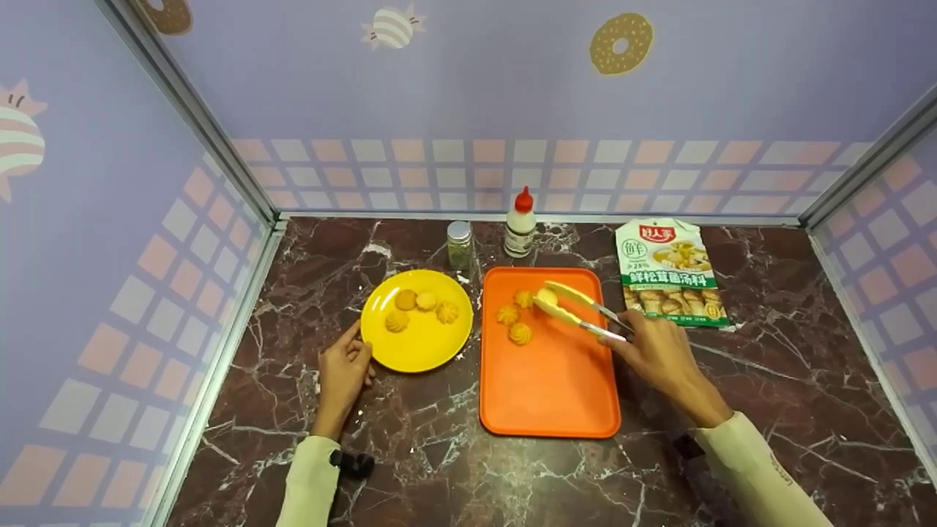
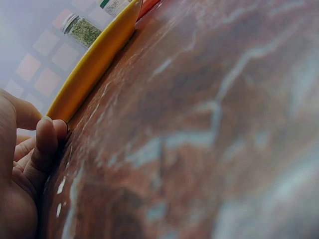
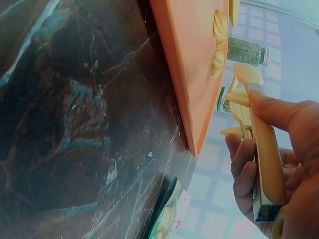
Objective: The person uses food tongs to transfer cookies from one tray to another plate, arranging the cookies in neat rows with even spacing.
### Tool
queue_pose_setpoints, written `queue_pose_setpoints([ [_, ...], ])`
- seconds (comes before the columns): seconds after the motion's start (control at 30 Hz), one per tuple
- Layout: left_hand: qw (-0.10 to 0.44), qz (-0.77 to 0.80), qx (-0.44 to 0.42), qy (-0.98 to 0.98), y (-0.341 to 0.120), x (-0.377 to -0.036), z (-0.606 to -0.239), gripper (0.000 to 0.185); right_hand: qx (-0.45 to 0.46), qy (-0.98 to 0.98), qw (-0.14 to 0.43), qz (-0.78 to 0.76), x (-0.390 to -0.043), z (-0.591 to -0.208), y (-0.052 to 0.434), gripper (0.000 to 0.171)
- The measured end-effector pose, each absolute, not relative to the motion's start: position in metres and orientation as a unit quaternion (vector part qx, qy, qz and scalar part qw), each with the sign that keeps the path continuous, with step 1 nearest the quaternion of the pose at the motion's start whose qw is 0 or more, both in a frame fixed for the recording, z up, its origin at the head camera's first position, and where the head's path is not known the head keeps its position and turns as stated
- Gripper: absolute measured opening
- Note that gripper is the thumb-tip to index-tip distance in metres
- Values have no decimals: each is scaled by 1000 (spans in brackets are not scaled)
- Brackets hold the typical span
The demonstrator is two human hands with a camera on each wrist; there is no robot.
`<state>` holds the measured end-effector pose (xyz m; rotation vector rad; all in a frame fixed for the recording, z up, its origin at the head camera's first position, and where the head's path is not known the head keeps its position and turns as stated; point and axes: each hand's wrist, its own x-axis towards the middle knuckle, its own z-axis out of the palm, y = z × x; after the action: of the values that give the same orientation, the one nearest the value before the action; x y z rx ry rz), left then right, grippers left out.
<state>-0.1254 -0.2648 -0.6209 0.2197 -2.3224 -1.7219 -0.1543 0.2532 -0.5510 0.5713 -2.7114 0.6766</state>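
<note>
Three cameras: one overhead from your head, two low at your wrists.

Your head view looks forward and down from above, taking in the whole marble counter (image 1: 410, 454) from well back, with both walls and your two forearms in frame. Your left wrist view sits almost on the counter, very near, facing along the surface to the rim of the yellow plate (image 2: 94, 64) and the spice jar (image 2: 79, 29) behind it; the head view shares that plate (image 1: 428, 344) and jar (image 1: 459, 244). Your right wrist view is tilted sideways, close by the edge of the orange tray (image 3: 184, 84), facing across it toward the back wall; it shares the tray (image 1: 549, 388) and tongs (image 1: 578, 307) with the head view.
</note>
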Motion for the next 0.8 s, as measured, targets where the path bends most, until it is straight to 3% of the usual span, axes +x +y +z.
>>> queue_pose_setpoints([
  [0.8, 124, -587, 72, -797, -265, -125, -619, 52, 206, -939, 126, 244, -147, -550, 242, 39],
])
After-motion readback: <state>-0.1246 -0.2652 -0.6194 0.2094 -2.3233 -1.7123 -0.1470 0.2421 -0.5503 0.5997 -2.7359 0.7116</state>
